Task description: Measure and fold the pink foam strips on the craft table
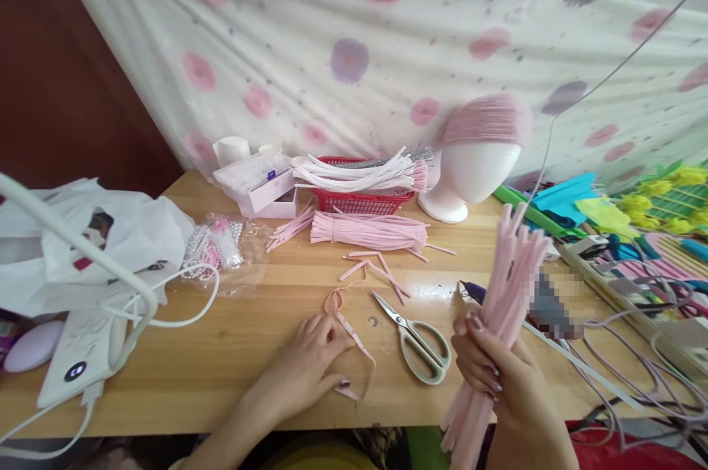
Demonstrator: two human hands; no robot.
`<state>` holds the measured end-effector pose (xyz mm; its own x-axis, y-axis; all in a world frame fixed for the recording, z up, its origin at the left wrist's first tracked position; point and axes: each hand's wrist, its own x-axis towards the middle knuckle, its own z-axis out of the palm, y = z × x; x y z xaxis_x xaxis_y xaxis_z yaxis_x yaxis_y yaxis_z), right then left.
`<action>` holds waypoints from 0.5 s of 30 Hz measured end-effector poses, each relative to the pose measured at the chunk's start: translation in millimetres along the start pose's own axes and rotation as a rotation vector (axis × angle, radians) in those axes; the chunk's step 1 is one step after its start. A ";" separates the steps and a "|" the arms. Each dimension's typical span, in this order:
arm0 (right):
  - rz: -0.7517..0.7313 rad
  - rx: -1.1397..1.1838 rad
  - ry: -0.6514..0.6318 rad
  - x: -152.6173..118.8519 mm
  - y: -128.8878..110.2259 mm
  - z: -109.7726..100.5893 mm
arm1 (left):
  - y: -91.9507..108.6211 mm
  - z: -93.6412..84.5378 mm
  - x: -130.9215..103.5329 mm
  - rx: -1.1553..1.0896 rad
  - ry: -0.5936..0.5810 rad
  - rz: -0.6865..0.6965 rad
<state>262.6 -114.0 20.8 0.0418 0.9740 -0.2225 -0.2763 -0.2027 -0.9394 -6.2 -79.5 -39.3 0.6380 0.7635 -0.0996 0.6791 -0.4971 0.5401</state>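
My right hand [492, 367] is wrapped round a bundle of pink pipe cleaners [512, 271], held upright and slightly tilted at the table's front edge. My left hand [304, 363] rests on the wooden table, thumb and fingers apart. A thin pink tape measure [357, 341] curls beside its fingertips and seems to touch them. Between the hands lie scissors [423, 348] with pale handles, their blades closed and pointing away. Bent pink pipe cleaner pieces [381, 271] lie beyond the scissors. Farther back is a larger tied bundle of pink pipe cleaners [370, 230].
A red basket [362, 203] carries white pipe cleaners, beside a foam head [479, 167] with a pink wrapped cap. White boxes [265, 193], bagged beads [215, 249] and a power bank [74, 359] are at left. A glue gun [553, 308], partly blurred, and tangled cables [630, 367] lie at right.
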 end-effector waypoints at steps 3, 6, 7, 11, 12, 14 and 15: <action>-0.063 -0.453 0.153 7.3 16.9 0.7 | -14.2 -2.2 -3.7 0.050 0.011 -0.072; -0.079 -0.791 0.194 17.4 31.3 6.5 | -28.4 -21.4 -3.9 0.089 0.022 -0.149; -0.073 -0.866 0.209 22.3 34.0 9.0 | -30.1 -27.9 -1.7 0.102 0.037 -0.189; -0.067 -1.127 0.292 57.4 32.9 23.5 | -20.0 -36.1 29.0 0.138 0.191 -0.296; -0.060 -1.159 0.298 69.5 31.2 28.4 | -15.7 -33.0 41.1 0.145 0.211 -0.309; -0.030 -1.227 0.280 93.4 29.0 38.2 | -8.9 -23.7 65.1 0.178 0.218 -0.333; -0.015 -1.259 0.271 103.5 28.8 42.3 | -7.1 -19.0 75.1 0.191 0.207 -0.332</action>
<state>218.4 -14.7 -18.3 0.2709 0.9556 -0.1162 0.8113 -0.2916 -0.5067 30.1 -10.9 -34.7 0.3006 0.9518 -0.0612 0.9026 -0.2632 0.3407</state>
